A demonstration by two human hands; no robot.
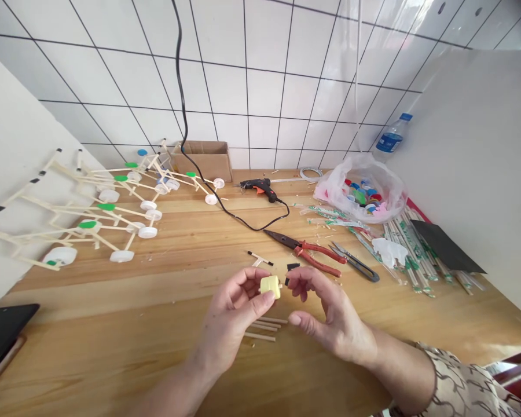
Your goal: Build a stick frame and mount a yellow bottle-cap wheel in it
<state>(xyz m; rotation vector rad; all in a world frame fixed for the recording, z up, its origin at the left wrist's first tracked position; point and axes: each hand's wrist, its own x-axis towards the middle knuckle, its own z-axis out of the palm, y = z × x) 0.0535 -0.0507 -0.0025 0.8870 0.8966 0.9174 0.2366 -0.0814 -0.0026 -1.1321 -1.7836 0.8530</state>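
My left hand (234,315) pinches a small pale-yellow block with a short peg (270,286) between thumb and fingers. My right hand (325,313) is just to its right, fingertips curled and pinched on a tiny black piece (287,281) right next to the block's side. Several thin wooden sticks (264,327) lie on the wooden table (113,324) under both hands. A short stick with black ends (259,258) and another small black piece (293,266) lie just beyond the hands.
Red-handled pliers (306,250) and black snips (356,263) lie behind my right hand. A black glue gun (258,186) trails its cord. Stick-and-cap models (113,208) fill the left. A bag of caps (364,194), wrapped chopsticks (408,255), a cardboard box (204,159), a water bottle (391,139).
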